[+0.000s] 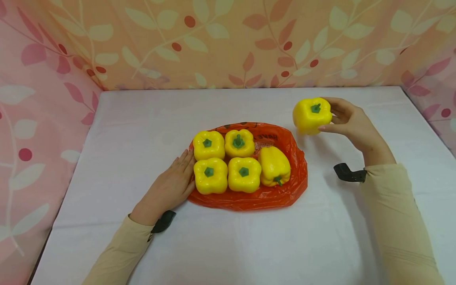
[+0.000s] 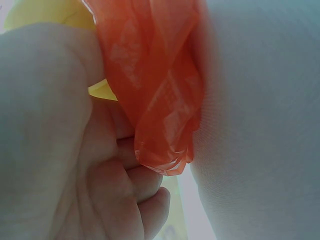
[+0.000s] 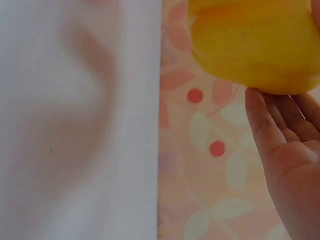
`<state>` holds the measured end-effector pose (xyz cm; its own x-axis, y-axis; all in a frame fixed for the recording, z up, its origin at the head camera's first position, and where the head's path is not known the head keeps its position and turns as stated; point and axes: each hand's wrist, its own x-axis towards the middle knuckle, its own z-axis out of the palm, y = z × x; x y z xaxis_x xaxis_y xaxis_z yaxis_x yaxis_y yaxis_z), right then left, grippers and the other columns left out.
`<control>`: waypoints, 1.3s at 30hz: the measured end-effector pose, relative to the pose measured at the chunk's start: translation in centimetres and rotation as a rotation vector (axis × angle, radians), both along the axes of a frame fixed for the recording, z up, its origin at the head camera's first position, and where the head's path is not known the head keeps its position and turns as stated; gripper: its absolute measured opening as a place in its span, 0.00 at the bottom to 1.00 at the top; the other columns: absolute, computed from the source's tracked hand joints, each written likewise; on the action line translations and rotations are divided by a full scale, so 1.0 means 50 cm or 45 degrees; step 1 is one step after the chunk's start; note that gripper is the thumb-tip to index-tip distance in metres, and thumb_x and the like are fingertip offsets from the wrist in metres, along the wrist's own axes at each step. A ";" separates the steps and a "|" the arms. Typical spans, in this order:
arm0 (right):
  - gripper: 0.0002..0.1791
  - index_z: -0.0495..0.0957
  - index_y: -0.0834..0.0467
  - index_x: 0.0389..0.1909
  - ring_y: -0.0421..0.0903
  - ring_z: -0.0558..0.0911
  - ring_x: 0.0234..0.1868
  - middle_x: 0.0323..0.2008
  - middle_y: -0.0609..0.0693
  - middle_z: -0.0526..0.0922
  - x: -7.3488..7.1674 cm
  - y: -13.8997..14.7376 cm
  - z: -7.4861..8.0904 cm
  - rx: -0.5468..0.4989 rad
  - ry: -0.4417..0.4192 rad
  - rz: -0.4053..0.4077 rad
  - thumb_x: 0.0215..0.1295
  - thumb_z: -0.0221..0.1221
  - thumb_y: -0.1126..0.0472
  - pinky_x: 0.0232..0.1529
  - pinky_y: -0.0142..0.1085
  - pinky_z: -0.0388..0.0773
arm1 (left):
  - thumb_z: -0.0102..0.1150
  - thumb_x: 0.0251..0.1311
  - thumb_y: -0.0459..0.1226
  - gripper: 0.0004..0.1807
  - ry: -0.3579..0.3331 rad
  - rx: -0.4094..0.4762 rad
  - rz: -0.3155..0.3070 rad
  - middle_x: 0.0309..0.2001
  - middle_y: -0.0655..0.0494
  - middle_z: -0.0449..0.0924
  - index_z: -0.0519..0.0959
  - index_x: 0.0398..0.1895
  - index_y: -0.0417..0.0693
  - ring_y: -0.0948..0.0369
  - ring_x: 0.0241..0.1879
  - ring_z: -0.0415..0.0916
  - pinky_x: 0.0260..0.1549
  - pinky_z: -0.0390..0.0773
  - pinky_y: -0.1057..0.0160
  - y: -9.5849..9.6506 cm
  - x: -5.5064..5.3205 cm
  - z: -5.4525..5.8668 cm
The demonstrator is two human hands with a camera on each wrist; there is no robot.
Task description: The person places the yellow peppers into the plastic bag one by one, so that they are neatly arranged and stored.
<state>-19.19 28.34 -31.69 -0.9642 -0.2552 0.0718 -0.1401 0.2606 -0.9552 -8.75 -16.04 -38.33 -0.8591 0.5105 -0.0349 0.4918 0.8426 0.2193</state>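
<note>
My right hand point(image 1: 347, 118) grips a yellow bell pepper point(image 1: 310, 116) with a green stem, held up off the table at the right. The same pepper point(image 3: 255, 45) fills the top of the right wrist view. Several more yellow bell peppers point(image 1: 244, 175) sit on a red plastic bag point(image 1: 246, 201) in the middle; one of them point(image 1: 275, 164) lies on its side. My left hand point(image 1: 171, 180) rests at the bag's left edge with its fingers extended, next to the peppers. The left wrist view shows the bag's edge point(image 2: 160, 100) against those fingers.
A white cloth point(image 1: 228, 241) covers the table. Floral curtains point(image 1: 228, 43) stand behind and at both sides, close to the table's far edge. Each wrist carries a black camera mount, such as the one point(image 1: 349, 173) on the right.
</note>
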 end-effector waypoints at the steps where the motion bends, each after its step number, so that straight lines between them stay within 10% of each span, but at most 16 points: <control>1: 0.35 0.69 0.59 0.63 0.41 0.72 0.56 0.58 0.50 0.71 0.006 -0.008 0.004 -0.077 0.015 0.028 0.52 0.61 0.80 0.52 0.22 0.71 | 0.48 0.68 0.43 0.37 0.001 -0.001 0.000 0.72 0.36 0.46 0.49 0.70 0.29 0.45 0.71 0.43 0.66 0.51 0.47 0.000 0.000 0.000; 9: 0.38 0.68 0.65 0.62 0.48 0.70 0.58 0.58 0.56 0.71 0.042 -0.068 0.031 -0.332 0.190 0.247 0.46 0.58 0.88 0.55 0.27 0.71 | 0.49 0.68 0.43 0.37 0.004 0.003 0.002 0.72 0.36 0.46 0.50 0.70 0.29 0.45 0.71 0.43 0.66 0.51 0.47 0.000 0.001 0.001; 39: 0.38 0.64 0.64 0.65 0.44 0.70 0.59 0.59 0.52 0.69 0.052 -0.146 -0.005 -0.157 0.196 0.388 0.50 0.64 0.79 0.58 0.28 0.68 | 0.49 0.68 0.43 0.37 -0.009 -0.001 0.000 0.72 0.36 0.46 0.50 0.70 0.29 0.45 0.71 0.43 0.66 0.51 0.47 0.000 0.001 0.001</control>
<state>-16.59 21.04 -31.92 -0.8206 -0.5099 0.2582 -0.3382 0.0691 -0.9385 -8.68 -16.03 -38.28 -0.8589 0.5105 -0.0416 0.4902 0.8429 0.2221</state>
